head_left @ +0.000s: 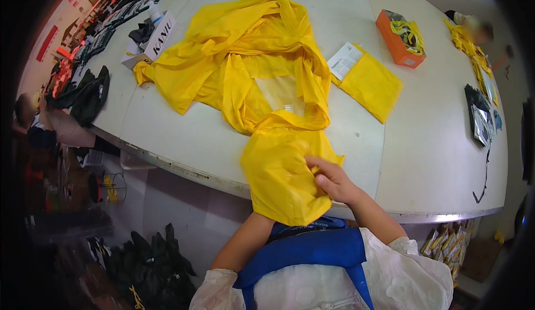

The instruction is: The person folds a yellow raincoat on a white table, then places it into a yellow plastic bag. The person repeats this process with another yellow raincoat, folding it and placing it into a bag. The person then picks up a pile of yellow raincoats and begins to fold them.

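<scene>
Yellow raincoat lay spread and crumpled across the white table, its lower end hanging over the near edge. Right hand pinched that hanging end; left hand sat hidden beneath the fabric, grip impossible to tell. Folded yellow packet lay nearby

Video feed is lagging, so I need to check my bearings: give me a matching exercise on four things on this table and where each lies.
Things:
1. yellow raincoat
2. folded yellow packet
3. orange box
4. white carton

Places:
A. far left of the table
B. right of the folded packet, farther back
C. spread across the table's middle
D. just right of the raincoat

Pairs: 1-C, 2-D, 3-B, 4-A
</scene>
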Tool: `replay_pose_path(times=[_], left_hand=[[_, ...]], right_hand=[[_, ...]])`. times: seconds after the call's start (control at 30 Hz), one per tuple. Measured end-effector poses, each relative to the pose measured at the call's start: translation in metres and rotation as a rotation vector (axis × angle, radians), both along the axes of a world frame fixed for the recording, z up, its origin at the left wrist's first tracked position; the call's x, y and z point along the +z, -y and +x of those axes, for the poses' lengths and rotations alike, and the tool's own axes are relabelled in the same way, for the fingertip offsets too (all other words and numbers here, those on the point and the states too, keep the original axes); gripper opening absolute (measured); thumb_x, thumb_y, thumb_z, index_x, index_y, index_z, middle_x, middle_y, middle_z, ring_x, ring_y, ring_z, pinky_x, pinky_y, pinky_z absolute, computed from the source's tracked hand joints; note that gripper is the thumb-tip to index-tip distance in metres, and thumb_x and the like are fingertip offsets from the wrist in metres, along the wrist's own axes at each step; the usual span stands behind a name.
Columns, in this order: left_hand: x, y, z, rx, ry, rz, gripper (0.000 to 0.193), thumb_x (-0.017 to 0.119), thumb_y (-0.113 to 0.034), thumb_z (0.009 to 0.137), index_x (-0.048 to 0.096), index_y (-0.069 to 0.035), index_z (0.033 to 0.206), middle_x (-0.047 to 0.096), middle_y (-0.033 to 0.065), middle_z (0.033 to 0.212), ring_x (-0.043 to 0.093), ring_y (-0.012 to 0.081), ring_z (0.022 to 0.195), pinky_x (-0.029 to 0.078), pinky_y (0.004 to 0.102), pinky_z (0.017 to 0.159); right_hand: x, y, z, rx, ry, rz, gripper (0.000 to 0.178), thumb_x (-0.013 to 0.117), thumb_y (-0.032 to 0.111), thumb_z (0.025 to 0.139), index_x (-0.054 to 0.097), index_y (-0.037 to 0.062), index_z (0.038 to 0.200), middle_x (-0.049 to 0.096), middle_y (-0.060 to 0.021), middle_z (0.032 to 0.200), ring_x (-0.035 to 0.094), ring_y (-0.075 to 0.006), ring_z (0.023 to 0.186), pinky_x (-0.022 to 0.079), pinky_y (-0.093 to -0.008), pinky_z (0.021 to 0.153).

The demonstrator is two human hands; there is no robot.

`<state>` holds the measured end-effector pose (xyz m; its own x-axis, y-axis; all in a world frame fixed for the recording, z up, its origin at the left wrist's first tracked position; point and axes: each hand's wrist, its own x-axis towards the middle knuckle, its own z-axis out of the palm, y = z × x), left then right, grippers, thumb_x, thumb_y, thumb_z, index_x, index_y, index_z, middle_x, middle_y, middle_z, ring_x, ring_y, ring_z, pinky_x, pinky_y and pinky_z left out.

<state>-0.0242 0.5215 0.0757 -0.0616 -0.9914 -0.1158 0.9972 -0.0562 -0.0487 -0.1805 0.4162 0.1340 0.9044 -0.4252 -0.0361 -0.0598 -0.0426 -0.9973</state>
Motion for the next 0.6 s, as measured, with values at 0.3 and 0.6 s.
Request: replay_pose_path(times=[0.3,0.6], left_hand=[[-0.023,-0.025,-0.012,0.074,0.552,0.15,0.056,0.055,-0.03,0.094,0.035,-0.012,0.143,0.04,0.0143,0.143,0.04,0.0282,0.131,0.034,0.0427,0.108],[-0.071,-0.105,0.016,-0.161,1.574,0.566,0.054,0.068,-0.018,0.084,0.045,-0.007,0.132,0.052,0.0183,0.127,0.052,0.03,0.114,0.042,0.0433,0.097]], right_hand=[[-0.017,0.019,-0.032,-0.103,0.005,-0.481,0.038,0.065,0.034,0.085,0.063,0.0022,0.106,0.063,-0.0178,0.107,0.06,-0.0331,0.103,0.034,-0.0423,0.104],[-0.093,0.046,-0.09,-0.558,-0.218,-0.211,0.024,0.058,-0.005,0.084,0.065,0.0058,0.104,0.064,-0.0118,0.113,0.06,-0.0281,0.108,0.037,-0.0364,0.105]])
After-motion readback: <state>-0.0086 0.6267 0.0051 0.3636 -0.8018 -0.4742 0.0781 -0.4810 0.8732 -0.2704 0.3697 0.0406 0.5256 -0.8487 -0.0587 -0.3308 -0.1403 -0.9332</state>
